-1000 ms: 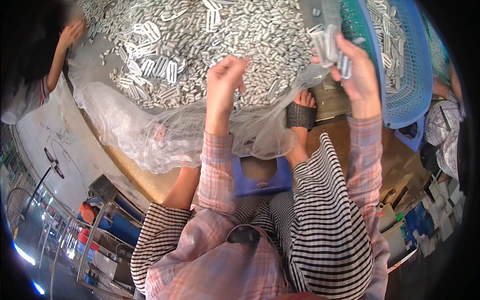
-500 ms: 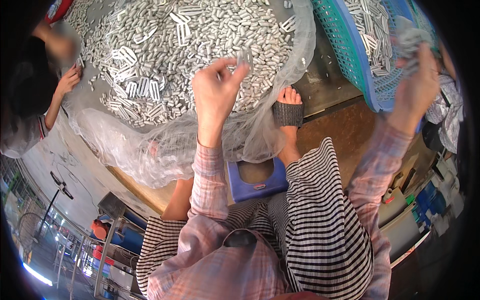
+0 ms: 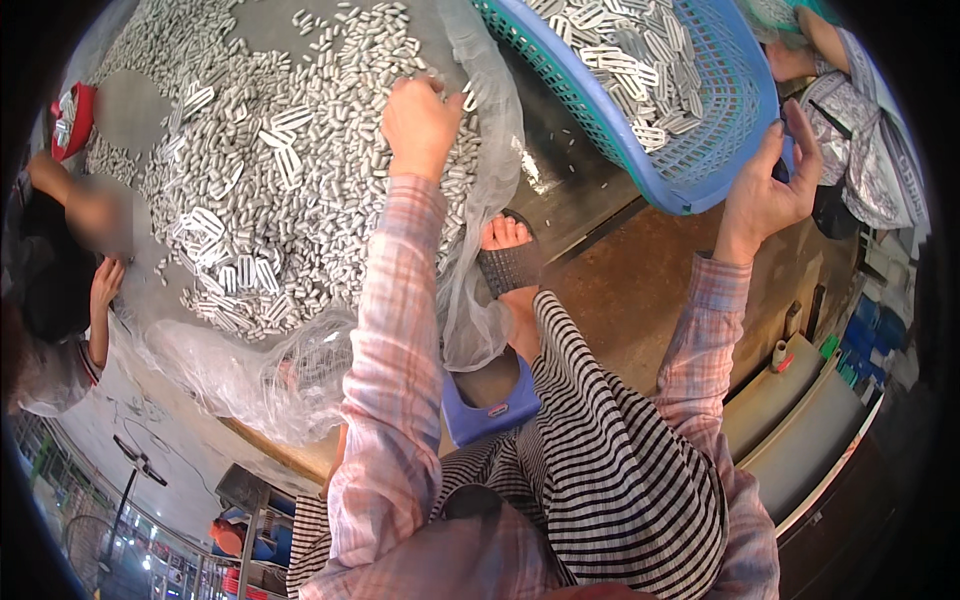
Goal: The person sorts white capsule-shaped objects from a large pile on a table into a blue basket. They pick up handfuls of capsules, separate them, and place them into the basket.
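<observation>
Apart, the left hand (image 3: 420, 125) hangs over countless grey pellets (image 3: 330, 150), one slotted piece (image 3: 471, 97) at its thumb, grip unclear; the right hand (image 3: 770, 195), fingers parted, is beside one blue basket (image 3: 690, 190). One labelled stool (image 3: 470, 422) sits between and behind them.

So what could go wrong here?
Some grey pellets might roll away: a few lie outside the white mesh, on the dark surface. The sandalled foot is close to the mesh and could snag it. The right hand is beside the blue basket, so it might bump it and spill silver frames.
</observation>
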Demonstrator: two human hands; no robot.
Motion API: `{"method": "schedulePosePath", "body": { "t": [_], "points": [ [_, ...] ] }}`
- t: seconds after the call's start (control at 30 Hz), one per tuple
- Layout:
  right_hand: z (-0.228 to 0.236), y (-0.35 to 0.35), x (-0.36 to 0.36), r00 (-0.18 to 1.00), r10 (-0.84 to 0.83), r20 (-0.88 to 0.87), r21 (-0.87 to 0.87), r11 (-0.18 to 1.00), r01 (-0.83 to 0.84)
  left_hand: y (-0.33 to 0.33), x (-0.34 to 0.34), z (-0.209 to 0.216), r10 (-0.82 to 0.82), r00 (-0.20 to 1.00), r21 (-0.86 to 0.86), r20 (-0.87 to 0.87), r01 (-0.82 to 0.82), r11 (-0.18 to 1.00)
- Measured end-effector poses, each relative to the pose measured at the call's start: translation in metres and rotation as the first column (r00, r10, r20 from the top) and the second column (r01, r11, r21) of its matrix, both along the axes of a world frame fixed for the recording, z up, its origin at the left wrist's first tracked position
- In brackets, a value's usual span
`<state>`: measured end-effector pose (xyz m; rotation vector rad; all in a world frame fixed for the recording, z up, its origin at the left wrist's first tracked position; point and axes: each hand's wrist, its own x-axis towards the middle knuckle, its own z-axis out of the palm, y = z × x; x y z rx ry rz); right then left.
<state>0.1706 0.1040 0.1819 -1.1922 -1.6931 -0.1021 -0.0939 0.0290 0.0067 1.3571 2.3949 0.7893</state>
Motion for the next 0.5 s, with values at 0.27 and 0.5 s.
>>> {"method": "schedulePosePath", "body": {
  "t": [0.27,0.5],
  "points": [
    [0.002,-0.007,0.013,0.995,-0.004,-0.096,-0.038,0.999,0.0,0.005,0.007,0.01,-0.056,0.997,-0.158,0.059,0.065,0.985],
    [-0.016,-0.038,-0.004,0.966,0.171,-0.195,-0.184,0.961,-0.207,-0.055,0.005,0.044,0.046,0.657,0.06,0.753,-0.138,0.989]
  ]
}}
